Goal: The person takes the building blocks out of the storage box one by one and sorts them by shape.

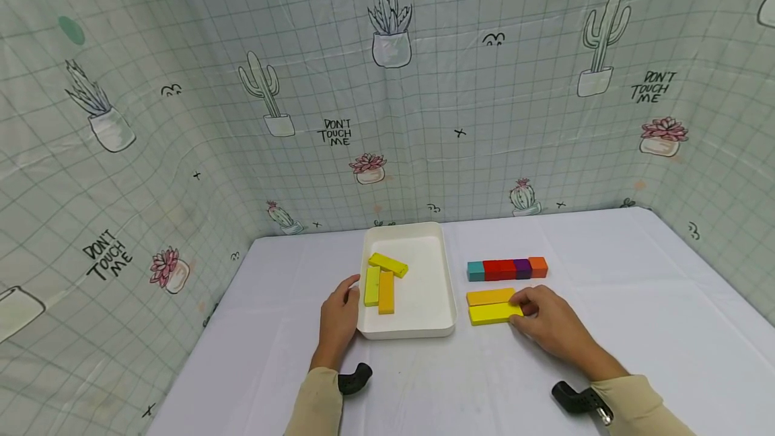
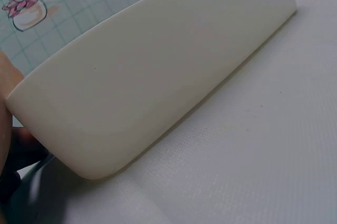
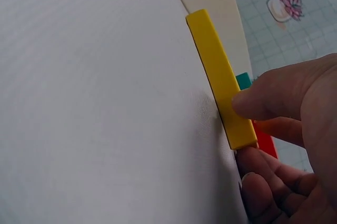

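My right hand (image 1: 554,321) pinches the right end of a bright yellow block (image 1: 493,315) between thumb and fingers. The right wrist view shows the thumb on the near long face of this yellow block (image 3: 213,61), with other fingers curled behind and below its end. Alongside its far edge lies an orange-yellow block (image 1: 489,297). A shallow white tray (image 1: 424,288) stands to the left. My left hand (image 1: 338,318) rests against the tray's left outer side, fingers along the wall; in the left wrist view the tray wall (image 2: 152,66) hides most of it.
Inside the tray, on its left side, lie two lime-yellow blocks (image 1: 388,265) (image 1: 372,286) and an orange-yellow one (image 1: 386,293). Behind the right hand's blocks runs a row of teal (image 1: 475,272), red (image 1: 499,270), purple (image 1: 523,269) and orange (image 1: 538,267) pieces. A printed curtain (image 1: 424,99) backs the white table.
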Motion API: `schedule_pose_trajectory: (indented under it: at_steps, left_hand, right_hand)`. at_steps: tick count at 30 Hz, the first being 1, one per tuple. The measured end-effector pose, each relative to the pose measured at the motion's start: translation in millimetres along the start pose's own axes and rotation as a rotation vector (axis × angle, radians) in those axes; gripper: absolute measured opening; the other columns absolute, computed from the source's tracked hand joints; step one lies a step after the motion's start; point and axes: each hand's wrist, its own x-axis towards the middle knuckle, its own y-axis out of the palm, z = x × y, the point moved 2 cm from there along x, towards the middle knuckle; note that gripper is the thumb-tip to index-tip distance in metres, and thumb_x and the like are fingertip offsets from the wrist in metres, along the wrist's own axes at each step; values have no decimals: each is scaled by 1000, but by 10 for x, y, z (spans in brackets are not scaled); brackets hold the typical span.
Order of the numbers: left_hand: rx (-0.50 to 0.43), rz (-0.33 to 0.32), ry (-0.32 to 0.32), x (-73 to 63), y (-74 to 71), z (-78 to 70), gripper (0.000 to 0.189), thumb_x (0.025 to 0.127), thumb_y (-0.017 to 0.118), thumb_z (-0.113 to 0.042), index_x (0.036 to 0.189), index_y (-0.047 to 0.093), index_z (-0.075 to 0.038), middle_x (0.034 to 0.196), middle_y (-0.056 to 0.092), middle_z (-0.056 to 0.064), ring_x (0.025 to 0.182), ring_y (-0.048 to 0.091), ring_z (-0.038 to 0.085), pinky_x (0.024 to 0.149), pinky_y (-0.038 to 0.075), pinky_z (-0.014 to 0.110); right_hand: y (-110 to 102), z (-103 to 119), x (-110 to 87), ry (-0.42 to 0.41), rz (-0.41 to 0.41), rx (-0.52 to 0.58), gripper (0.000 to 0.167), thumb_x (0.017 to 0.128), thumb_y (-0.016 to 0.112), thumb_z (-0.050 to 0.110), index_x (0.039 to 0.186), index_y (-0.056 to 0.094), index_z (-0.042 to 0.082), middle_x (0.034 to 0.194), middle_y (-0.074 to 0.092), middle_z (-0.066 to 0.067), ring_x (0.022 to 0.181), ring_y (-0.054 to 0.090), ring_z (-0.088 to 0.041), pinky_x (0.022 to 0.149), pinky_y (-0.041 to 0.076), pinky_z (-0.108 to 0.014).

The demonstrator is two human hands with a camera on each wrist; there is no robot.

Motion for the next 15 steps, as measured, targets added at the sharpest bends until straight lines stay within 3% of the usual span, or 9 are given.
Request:
schedule_pose_trajectory:
  at_steps: [7, 15]
  left_hand:
    - [0, 4, -11, 6, 1, 3, 39, 105, 47, -28, 141, 60, -22, 137, 61, 7, 125, 55, 27, 107, 41, 53]
    - [-6, 4, -10, 8, 2, -3, 39, 105, 47, -28, 141, 60, -22, 135, 62, 7, 124, 55, 27, 108, 41, 53]
  right_hand:
    - [-12, 0, -9, -17, 0, -12, 22, 84, 78, 12, 105, 73, 7, 101, 62, -4, 88, 58, -19, 82, 56, -40]
    - [-24, -20, -12, -28, 19, -27, 29, 84, 78, 11, 113, 75, 7, 102, 62, -2, 87, 57, -18, 80, 56, -38]
